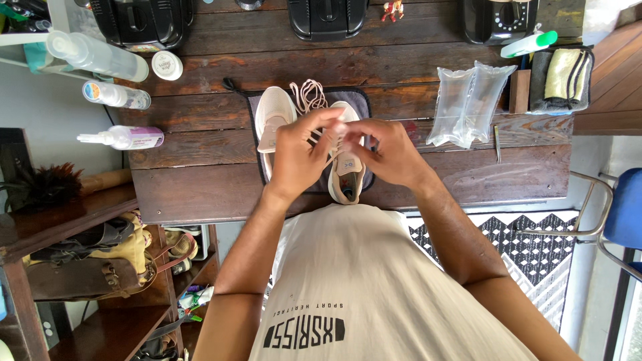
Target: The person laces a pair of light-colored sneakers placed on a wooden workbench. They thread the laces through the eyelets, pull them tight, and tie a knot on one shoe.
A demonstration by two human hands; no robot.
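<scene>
Two pale cream shoes lie on a dark grey mat [249,107] on the wooden table. The left shoe [273,120] lies free. Over the right shoe [348,175] my left hand [301,154] and my right hand [388,150] meet, fingertips pinched together on a thin lace above its tongue. A loose bundle of pale pink laces [309,95] sits at the far end of the mat between the shoes. My hands hide the front of the right shoe.
Spray bottles [100,57] and a round jar [166,65] lie at the table's left. Clear air cushions [468,103], a folded cloth in a dark tray [565,77] and tweezers [497,144] sit at the right. Black cases line the far edge. A blue chair [622,207] stands at the right.
</scene>
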